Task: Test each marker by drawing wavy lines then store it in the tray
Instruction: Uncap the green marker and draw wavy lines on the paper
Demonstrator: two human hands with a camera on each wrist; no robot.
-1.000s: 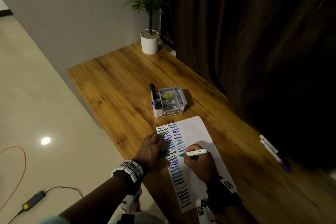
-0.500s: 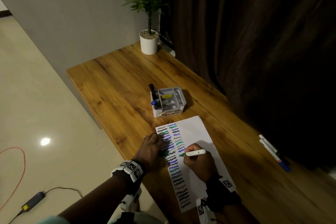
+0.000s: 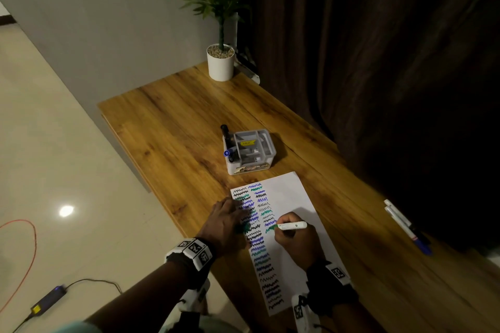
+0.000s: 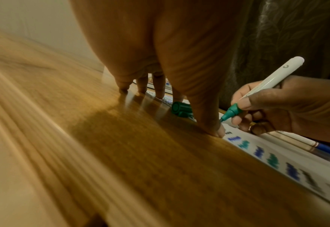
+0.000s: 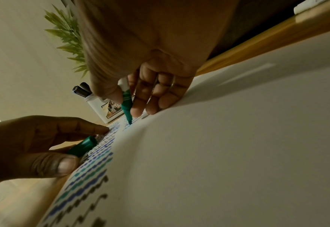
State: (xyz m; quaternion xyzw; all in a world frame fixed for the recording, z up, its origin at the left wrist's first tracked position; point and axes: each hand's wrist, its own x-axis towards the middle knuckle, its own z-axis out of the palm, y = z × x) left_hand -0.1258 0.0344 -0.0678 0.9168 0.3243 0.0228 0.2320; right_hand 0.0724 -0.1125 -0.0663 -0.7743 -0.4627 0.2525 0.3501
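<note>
A white paper sheet with rows of black, blue and green wavy lines lies on the wooden table. My right hand grips an uncapped green marker, its tip touching the paper in the second column of lines. My left hand rests its fingers on the sheet's left edge and pinches the green cap between thumb and forefinger; the cap also shows under the palm. Beyond the paper stands the clear tray, with black and blue markers upright in its left compartment.
Two white markers, one with a blue cap, lie near the table's right edge by the dark curtain. A potted plant stands at the far corner. The table's left edge drops to a tiled floor with cables.
The right hand has shifted the marker tip slightly along the paper, where a short green wavy line now shows. The left hand has stayed in place.
</note>
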